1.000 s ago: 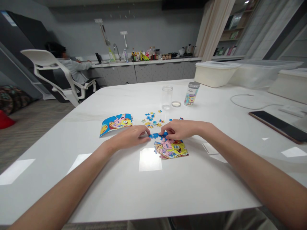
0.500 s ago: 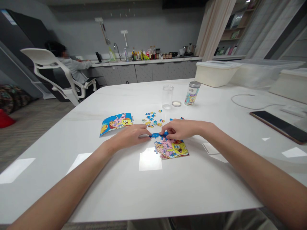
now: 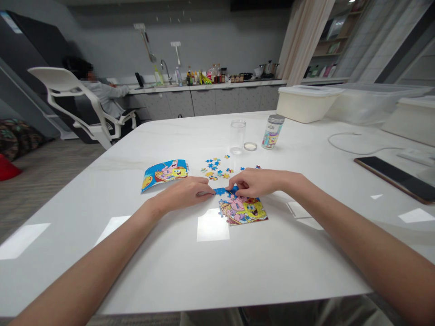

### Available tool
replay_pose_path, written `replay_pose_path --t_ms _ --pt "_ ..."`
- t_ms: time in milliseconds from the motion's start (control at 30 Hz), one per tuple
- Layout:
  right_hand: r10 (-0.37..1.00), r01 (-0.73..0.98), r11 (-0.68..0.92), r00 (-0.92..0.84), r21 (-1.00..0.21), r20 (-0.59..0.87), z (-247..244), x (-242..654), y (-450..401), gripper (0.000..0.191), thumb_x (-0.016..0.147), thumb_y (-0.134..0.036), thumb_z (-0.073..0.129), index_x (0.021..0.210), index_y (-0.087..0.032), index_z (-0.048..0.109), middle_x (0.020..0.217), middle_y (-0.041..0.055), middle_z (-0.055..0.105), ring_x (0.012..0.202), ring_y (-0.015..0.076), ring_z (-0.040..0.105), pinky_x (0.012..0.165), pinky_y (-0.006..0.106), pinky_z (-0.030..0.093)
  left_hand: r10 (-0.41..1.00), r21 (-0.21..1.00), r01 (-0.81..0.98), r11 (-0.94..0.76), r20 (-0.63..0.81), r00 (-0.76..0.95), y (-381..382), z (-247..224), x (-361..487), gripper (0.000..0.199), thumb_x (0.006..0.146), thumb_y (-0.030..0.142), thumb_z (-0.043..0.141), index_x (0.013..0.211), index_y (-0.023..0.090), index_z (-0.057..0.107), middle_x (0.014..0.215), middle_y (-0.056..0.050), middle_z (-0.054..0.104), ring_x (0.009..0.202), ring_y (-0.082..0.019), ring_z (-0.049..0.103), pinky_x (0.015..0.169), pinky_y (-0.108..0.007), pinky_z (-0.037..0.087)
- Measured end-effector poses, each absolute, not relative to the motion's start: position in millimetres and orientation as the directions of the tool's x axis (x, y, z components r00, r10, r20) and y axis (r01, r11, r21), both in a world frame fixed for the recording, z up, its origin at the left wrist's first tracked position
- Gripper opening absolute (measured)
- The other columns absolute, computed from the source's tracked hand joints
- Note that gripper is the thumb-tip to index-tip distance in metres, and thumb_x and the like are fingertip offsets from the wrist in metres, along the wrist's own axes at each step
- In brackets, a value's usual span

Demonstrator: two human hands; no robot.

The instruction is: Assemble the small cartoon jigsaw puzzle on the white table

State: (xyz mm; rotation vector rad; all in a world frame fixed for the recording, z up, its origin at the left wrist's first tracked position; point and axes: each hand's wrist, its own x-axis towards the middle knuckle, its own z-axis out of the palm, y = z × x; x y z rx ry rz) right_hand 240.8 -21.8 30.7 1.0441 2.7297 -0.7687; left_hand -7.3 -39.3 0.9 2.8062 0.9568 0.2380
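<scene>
- The left hand lies low over the table, its thumb and forefinger drawn together in a pinch on the left end of a blue strip of joined puzzle pieces
- The right hand reaches in from the other side, fingers curled, with forefinger and thumb tips touching the strip and the top of the puzzle; whether they grip a piece or only press down cannot be told
- The partly built puzzle lies flat on the table just below the right hand, a yellow character and a pink one showing, its left edge jagged with open tabs; a white gap shows between it and the left part of the strip, while the right hand hides some of the upper edge
- Loose pieces, mostly blue and yellow, are scattered just beyond the two hands
- A curved picture sheet with similar characters rests to the left, near the left hand
- Farther back stand a clear jar and a printed canister with a silver lid; a round lid lies between them
- A phone and a white cable lie well off to the right
- Another person in a grey top sits at the far counter
</scene>
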Motion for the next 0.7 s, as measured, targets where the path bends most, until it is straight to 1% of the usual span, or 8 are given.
replay_pose_path --t_ms 67,133,233,300,367,500,567,700 --pt "0.589 0.648 0.638 -0.758 -0.415 -0.278 30.0 241.0 -21.3 0.036 0.081 -0.019 0.052 0.115 -0.018 0.064 0.079 0.004 0.068 0.064 0.0135 0.056 0.062 0.025 0.039 0.625 0.218 0.597 -0.772 0.092 0.775 -38.6 0.5 -7.5 0.026 0.093 0.027 0.046 0.095 0.022 0.071 0.082 -0.003 0.066 0.068 -0.011 0.057 0.063 -0.024 0.041" --pt "0.59 0.647 0.641 -0.76 -0.413 -0.274 29.4 241.3 -21.0 0.037 0.081 -0.019 0.053 0.115 -0.019 0.065 0.077 0.0036 0.068 0.062 0.0132 0.055 0.061 0.025 0.038 0.666 0.226 0.637 -0.737 0.082 0.742 -37.4 -0.4 -8.4 0.024 0.091 0.029 0.049 0.1 0.022 0.069 0.082 -0.003 0.067 0.07 -0.012 0.058 0.064 -0.024 0.042" --pt "0.591 0.645 0.642 -0.761 -0.415 -0.268 29.3 241.3 -21.5 0.038 0.079 -0.017 0.052 0.115 -0.019 0.064 0.076 0.003 0.067 0.061 0.013 0.055 0.06 0.025 0.038 0.745 0.225 0.718 -0.659 0.069 0.663 -35.8 -1.5 -9.7 0.026 0.087 0.034 0.054 0.106 0.021 0.066 0.078 -0.002 0.067 0.069 -0.014 0.058 0.065 -0.025 0.042" --pt "0.585 0.636 0.649 -0.768 -0.418 -0.26 29.6 240.6 -22.1 0.038 0.078 -0.015 0.052 0.114 -0.019 0.064 0.073 0.0023 0.066 0.061 0.013 0.055 0.059 0.024 0.037 0.764 0.221 0.737 -0.639 0.068 0.641 -35.7 -1.5 -9.6 0.027 0.086 0.036 0.054 0.105 0.021 0.066 0.077 -0.002 0.066 0.069 -0.014 0.058 0.066 -0.025 0.042" --pt "0.596 0.629 0.661 -0.772 -0.41 -0.223 29.8 239.5 -22.0 0.038 0.079 -0.014 0.051 0.115 -0.019 0.062 0.07 0.0014 0.065 0.06 0.0133 0.054 0.058 0.024 0.036 0.767 0.22 0.741 -0.635 0.064 0.638 -36.7 -0.5 -8.4 0.027 0.086 0.036 0.052 0.103 0.021 0.067 0.076 -0.002 0.066 0.069 -0.015 0.059 0.067 -0.025 0.043" --pt "0.649 0.633 0.683 -0.755 -0.364 -0.095 28.5 239.5 -18.7 0.037 0.084 -0.016 0.045 0.119 -0.02 0.057 0.07 0.0017 0.062 0.061 0.0145 0.053 0.057 0.025 0.034 0.775 0.226 0.75 -0.622 0.036 0.631 -39.8 2.7 -5.3 0.027 0.087 0.033 0.05 0.104 0.021 0.068 0.074 -0.001 0.066 0.068 -0.014 0.059 0.067 -0.025 0.042" --pt "0.66 0.644 0.688 -0.747 -0.334 -0.079 27.0 241.1 -16.6 0.033 0.085 -0.017 0.044 0.115 -0.019 0.058 0.07 0.0025 0.062 0.061 0.0149 0.052 0.057 0.025 0.033 0.776 0.225 0.752 -0.62 0.031 0.63 -40.6 3.4 -4.9 0.027 0.087 0.033 0.05 0.104 0.021 0.068 0.074 -0.001 0.066 0.067 -0.014 0.059 0.067 -0.025 0.043" --pt "0.643 0.643 0.704 -0.757 -0.303 -0.112 24.5 244.5 -13.8 0.024 0.085 -0.016 0.045 0.102 -0.019 0.062 0.073 0.0033 0.063 0.062 0.0146 0.051 0.059 0.025 0.033 0.768 0.215 0.746 -0.631 0.035 0.64 -40.2 1.9 -6.3 0.027 0.089 0.032 0.048 0.103 0.021 0.068 0.075 -0.002 0.068 0.068 -0.014 0.059 0.066 -0.025 0.043"
